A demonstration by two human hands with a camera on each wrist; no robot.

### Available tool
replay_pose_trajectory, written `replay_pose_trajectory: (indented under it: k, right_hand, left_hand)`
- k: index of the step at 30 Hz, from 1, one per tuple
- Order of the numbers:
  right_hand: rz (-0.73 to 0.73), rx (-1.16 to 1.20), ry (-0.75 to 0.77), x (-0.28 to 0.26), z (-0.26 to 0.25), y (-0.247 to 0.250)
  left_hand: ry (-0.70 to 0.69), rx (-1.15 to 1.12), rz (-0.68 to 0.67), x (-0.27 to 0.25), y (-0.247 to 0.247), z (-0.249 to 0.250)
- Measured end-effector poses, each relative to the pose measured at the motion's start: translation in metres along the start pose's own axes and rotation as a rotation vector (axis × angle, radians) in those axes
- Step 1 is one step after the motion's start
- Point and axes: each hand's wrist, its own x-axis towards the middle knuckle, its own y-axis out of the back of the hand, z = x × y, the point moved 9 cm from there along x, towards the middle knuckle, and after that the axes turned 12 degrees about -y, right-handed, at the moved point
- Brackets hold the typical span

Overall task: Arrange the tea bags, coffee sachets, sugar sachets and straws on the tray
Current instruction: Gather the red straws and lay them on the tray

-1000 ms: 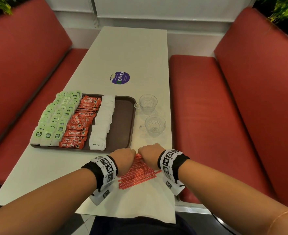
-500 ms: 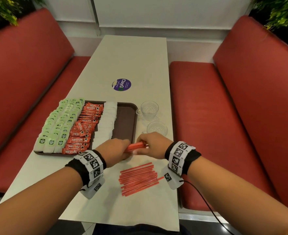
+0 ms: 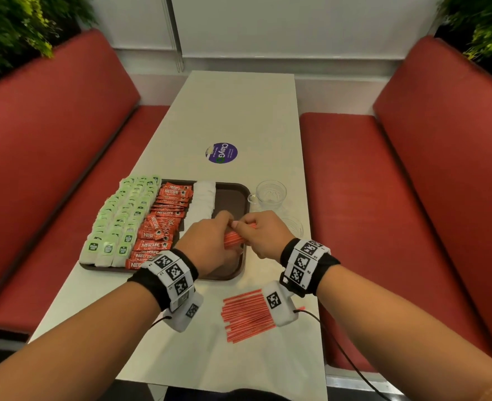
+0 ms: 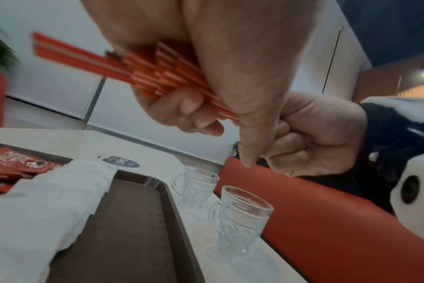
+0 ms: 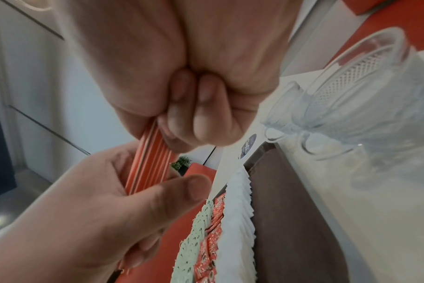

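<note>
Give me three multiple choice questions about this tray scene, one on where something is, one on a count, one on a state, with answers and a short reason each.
1. Where do the loose straws lie?
A. on the table, nearer the person than the tray
B. in a glass
C. on the bench

2. How many glass cups stand right of the tray?
A. one
B. two
C. four

3. What are the left hand and right hand doing?
A. resting flat
B. holding a bundle of straws together over the tray
C. lifting a cup

Answers: 1 A, the head view shows them on the tabletop. 2 B, the left wrist view shows both. 3 B, fingers curl round the bundle.
</note>
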Motion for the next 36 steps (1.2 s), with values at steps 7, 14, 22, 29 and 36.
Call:
replay_pose_trajectory:
  k: [7,14,22,29,36]
  right_hand:
    - [0.092,0.259,-0.095,0.012,0.001,0.012]
    - [0.072,0.374,-0.121,0.019,-0.006,-0.006]
    - [0.118,0.116,-0.048,0.034,-0.015,0.000]
    - [0.023,-0.284,0.037,0.040,-0.019,-0.013]
    - [-0.010,-0.357,0.087,0.044,-0.022,-0.023]
  left_hand:
    - [0.060,-0.373,0.048,-0.011,0.020,-0.047]
    - [0.012,-0.836,0.204,-0.006,0.030,-0.045]
    - [-0.012,-0.554,-0.116,-0.004,0.008,-0.048]
    - [-0.160,-0.268,-0.282,0.002,-0.002,-0.042]
    - [-0.104,-0.261,-0.468,0.016,-0.031,-0.047]
